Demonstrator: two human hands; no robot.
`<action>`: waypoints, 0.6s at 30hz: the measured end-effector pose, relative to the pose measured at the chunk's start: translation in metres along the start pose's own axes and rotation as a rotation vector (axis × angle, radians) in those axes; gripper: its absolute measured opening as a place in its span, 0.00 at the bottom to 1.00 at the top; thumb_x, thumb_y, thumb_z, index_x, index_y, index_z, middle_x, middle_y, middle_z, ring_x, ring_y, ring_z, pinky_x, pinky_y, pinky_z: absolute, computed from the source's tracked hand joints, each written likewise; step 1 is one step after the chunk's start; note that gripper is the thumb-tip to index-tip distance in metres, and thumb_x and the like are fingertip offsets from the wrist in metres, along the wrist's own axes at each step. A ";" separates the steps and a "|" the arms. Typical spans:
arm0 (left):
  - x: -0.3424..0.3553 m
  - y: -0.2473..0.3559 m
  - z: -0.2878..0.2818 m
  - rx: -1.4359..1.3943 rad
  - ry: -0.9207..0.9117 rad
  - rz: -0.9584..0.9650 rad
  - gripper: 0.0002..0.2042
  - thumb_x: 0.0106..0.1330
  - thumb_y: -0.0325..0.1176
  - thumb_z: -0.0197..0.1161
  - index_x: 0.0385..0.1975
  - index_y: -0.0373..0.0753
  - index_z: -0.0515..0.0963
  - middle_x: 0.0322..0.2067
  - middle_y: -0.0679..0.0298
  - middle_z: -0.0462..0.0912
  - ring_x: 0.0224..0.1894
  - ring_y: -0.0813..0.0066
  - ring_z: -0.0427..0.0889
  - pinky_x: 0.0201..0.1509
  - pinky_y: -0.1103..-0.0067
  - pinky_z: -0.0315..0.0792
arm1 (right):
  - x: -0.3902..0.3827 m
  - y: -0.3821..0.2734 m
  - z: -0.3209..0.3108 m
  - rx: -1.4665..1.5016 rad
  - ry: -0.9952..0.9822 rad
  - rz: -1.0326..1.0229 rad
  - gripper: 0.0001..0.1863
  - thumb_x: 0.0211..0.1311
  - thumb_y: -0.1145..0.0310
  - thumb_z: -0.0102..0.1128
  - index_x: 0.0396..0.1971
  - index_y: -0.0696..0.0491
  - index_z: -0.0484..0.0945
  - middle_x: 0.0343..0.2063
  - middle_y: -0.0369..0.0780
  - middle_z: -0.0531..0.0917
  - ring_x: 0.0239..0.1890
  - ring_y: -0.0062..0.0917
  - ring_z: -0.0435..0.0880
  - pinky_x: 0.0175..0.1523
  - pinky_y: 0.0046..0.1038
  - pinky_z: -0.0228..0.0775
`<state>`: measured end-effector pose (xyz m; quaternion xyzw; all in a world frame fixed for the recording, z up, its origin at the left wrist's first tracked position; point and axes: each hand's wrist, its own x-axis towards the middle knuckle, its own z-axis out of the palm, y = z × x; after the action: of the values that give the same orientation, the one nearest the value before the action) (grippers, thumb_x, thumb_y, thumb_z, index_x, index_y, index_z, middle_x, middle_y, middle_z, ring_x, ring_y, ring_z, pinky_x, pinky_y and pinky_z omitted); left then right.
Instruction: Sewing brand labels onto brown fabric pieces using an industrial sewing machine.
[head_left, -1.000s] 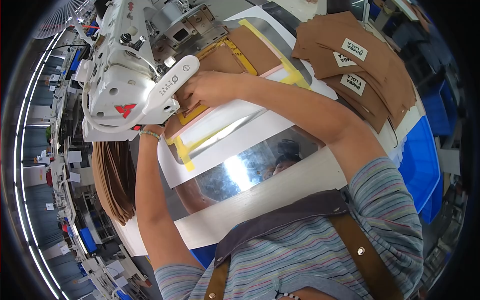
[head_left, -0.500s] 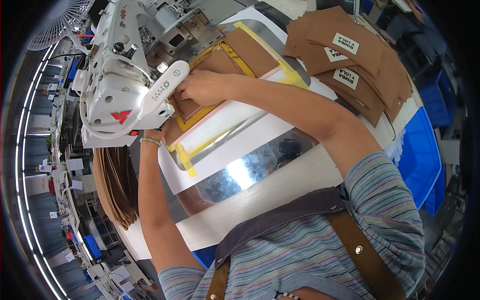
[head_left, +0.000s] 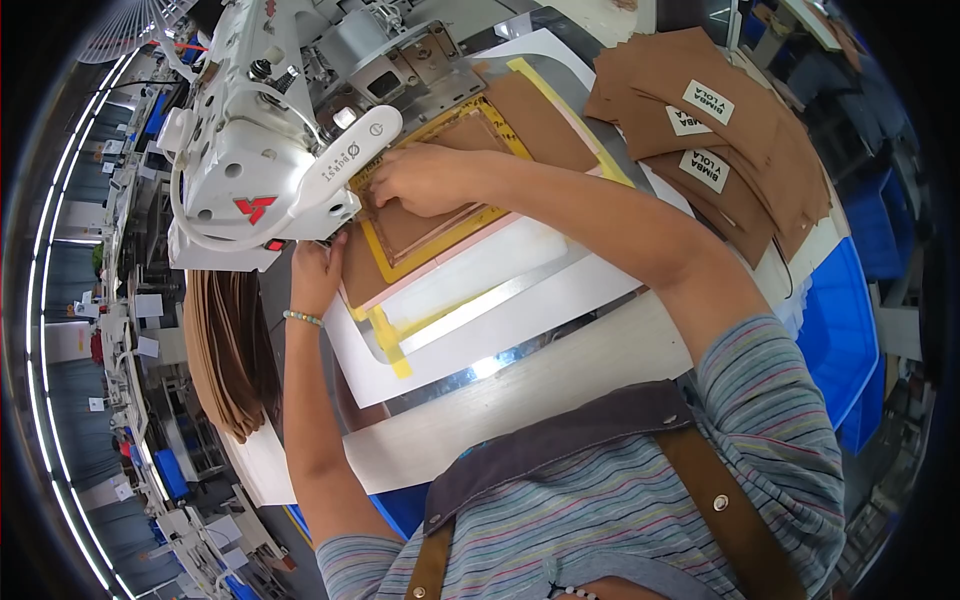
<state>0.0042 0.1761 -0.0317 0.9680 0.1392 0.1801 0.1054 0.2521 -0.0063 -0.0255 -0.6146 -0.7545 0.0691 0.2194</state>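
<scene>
My right hand (head_left: 418, 180) rests on a brown panel (head_left: 415, 230) inside a yellow rectangular frame (head_left: 410, 265), its fingers curled together and fingertips pointing down. Whether they pinch anything is hidden. At the panel's left side is my left hand (head_left: 317, 275), thumb along the edge; the machine head partly covers its other fingers. The frame lies on a larger brown sheet (head_left: 560, 135), held at its borders by yellow tape (head_left: 388, 342) on a white sheet (head_left: 480, 355). Close above my hands hangs the head of a white sewing machine (head_left: 250, 190).
A fanned stack of brown pieces with pale labels (head_left: 745, 150) lies at the far right. Brown strips (head_left: 225, 350) hang together left of my left forearm. Blue bins (head_left: 835, 320) stand beyond the table's right edge. A shiny metal plate (head_left: 490, 365) shows under the white sheet.
The framed panel and white sheet have slid toward me, covering more of the metal plate. My left hand shows more from behind the machine head. The view has shifted slightly.
</scene>
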 end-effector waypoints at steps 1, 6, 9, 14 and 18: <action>-0.004 0.006 -0.004 -0.001 -0.005 0.016 0.13 0.73 0.30 0.66 0.51 0.31 0.85 0.46 0.42 0.86 0.50 0.37 0.83 0.53 0.57 0.76 | -0.002 0.000 0.001 0.016 0.013 -0.016 0.20 0.64 0.77 0.56 0.53 0.51 0.88 0.61 0.38 0.85 0.65 0.37 0.78 0.73 0.42 0.68; -0.022 0.034 -0.021 -0.033 -0.045 0.036 0.12 0.73 0.28 0.64 0.52 0.34 0.86 0.43 0.48 0.85 0.46 0.47 0.83 0.52 0.58 0.76 | -0.008 -0.001 0.007 0.003 0.041 -0.082 0.21 0.61 0.76 0.58 0.52 0.52 0.89 0.56 0.40 0.88 0.62 0.38 0.80 0.69 0.40 0.73; -0.026 0.049 -0.026 0.017 0.015 0.177 0.11 0.71 0.25 0.65 0.51 0.35 0.85 0.43 0.53 0.86 0.46 0.50 0.84 0.51 0.60 0.78 | -0.012 -0.005 0.009 0.012 0.076 -0.124 0.21 0.59 0.76 0.59 0.51 0.51 0.90 0.52 0.40 0.89 0.60 0.39 0.81 0.66 0.41 0.75; -0.030 0.070 -0.032 -0.004 -0.048 0.222 0.11 0.68 0.23 0.67 0.49 0.35 0.85 0.44 0.57 0.86 0.46 0.53 0.84 0.51 0.64 0.79 | -0.024 -0.021 -0.009 -0.004 -0.040 -0.157 0.20 0.63 0.76 0.60 0.55 0.53 0.88 0.58 0.41 0.87 0.62 0.39 0.80 0.70 0.38 0.72; -0.031 0.084 -0.037 0.026 -0.071 0.238 0.10 0.68 0.24 0.68 0.48 0.35 0.85 0.47 0.58 0.87 0.49 0.54 0.85 0.53 0.66 0.80 | -0.070 -0.019 -0.045 -0.108 -0.073 0.061 0.17 0.70 0.70 0.62 0.56 0.53 0.86 0.60 0.37 0.85 0.64 0.34 0.79 0.69 0.36 0.73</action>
<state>-0.0184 0.0931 0.0135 0.9848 0.0219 0.1550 0.0753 0.2646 -0.0855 0.0045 -0.6454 -0.7455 0.0573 0.1558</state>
